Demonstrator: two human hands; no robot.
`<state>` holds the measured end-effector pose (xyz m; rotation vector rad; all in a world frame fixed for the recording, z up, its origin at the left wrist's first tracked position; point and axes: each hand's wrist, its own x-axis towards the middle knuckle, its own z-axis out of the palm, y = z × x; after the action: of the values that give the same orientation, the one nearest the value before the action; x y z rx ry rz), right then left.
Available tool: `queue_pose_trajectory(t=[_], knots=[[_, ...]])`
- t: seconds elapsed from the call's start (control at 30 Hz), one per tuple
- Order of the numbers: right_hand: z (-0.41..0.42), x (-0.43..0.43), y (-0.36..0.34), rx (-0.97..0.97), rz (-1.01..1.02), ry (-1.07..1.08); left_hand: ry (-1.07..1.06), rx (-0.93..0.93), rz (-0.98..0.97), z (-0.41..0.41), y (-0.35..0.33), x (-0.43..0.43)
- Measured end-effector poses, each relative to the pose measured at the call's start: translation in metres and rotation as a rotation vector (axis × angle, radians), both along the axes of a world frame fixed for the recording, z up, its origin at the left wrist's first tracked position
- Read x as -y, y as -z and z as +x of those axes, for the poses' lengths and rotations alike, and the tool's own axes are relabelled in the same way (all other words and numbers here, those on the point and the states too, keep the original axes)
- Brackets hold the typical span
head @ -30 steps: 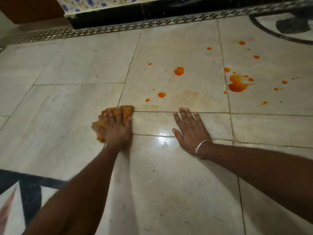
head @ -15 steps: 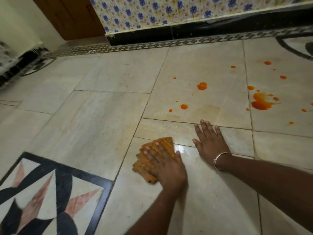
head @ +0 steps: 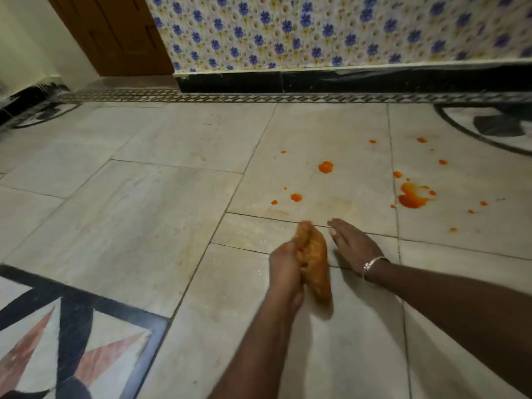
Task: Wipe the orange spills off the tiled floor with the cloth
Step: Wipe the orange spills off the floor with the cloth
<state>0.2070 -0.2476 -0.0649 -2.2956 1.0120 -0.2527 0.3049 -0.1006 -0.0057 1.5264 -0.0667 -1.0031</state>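
My left hand (head: 283,264) grips a bunched orange cloth (head: 313,262), lifted on edge above the pale tiled floor (head: 149,203). My right hand (head: 352,244) lies flat on the floor just right of the cloth, fingers together, a silver bangle (head: 372,263) at the wrist. Orange spills lie beyond both hands: a big splash (head: 413,195) at the right, a round blob (head: 326,167) farther back, two small drops (head: 296,197) closest to the cloth, and several specks scattered around. A faint orange smear (head: 331,205) stains the tile in front of my right hand.
A wall with blue-flower tiles (head: 331,33) and a black skirting (head: 345,80) runs along the back. A brown door (head: 115,33) stands at back left. A black-and-red star inlay (head: 57,335) fills the near left floor. A dark curved inlay (head: 489,128) sits at far right.
My left hand has gathered the flat cloth into a bunch and raised it on edge, shifting right toward my right hand. The view has tilted up, showing more wall.
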Motion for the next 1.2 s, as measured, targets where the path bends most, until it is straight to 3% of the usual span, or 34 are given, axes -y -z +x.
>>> queue_pose_trajectory(t=[0.07,0.17,0.23,0.43,0.67,0.77,0.9,1.07,1.2], knots=[[-0.003,0.005,-0.012,0.06,0.071,0.083,-0.054,-0.276,-0.202,0.016,-0.01,0.001],[-0.009,0.011,-0.032,0.089,0.105,0.153,0.018,-0.376,-0.378,0.03,-0.019,0.01],[-0.014,0.015,-0.044,0.068,0.072,0.156,0.083,-0.315,-0.41,0.034,-0.026,0.023],[-0.064,0.023,-0.065,-0.083,-0.093,0.155,0.186,-0.065,-0.27,0.011,-0.037,0.084],[-0.151,0.034,-0.063,-0.21,-0.148,0.385,0.389,0.012,-0.269,-0.053,-0.058,0.145],[-0.181,0.049,-0.061,-0.185,-0.092,0.501,0.497,0.086,-0.247,-0.076,-0.065,0.176],[-0.208,0.085,-0.056,-0.016,0.01,0.678,0.669,0.32,-0.227,-0.106,-0.076,0.233],[-0.232,0.125,-0.068,-0.011,-0.114,0.809,0.74,0.525,-0.209,-0.136,-0.084,0.271],[-0.267,0.137,-0.046,-0.229,-0.201,0.758,0.803,0.52,-0.194,-0.157,-0.066,0.278]])
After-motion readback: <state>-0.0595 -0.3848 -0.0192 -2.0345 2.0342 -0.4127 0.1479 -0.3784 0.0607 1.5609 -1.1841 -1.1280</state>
